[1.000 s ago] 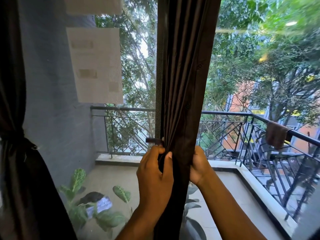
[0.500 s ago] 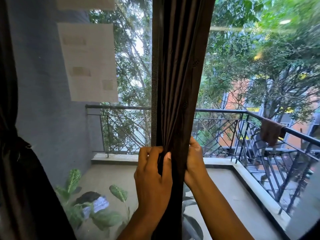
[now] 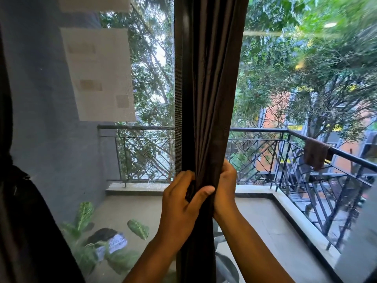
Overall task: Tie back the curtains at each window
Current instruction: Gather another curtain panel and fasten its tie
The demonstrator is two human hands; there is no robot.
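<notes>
1. Both hands were clamped on the gathered dark curtain [image 3: 212,99] at the window's centre post: the left hand [image 3: 183,203] pinched the folds in front, the right hand [image 3: 225,186] wrapped them from behind.
2. No tie-back was visible; freeing one hand to fetch one risked the pleats spilling loose.
3. A second curtain [image 3: 22,221] hung bunched at the window's left edge.
</notes>
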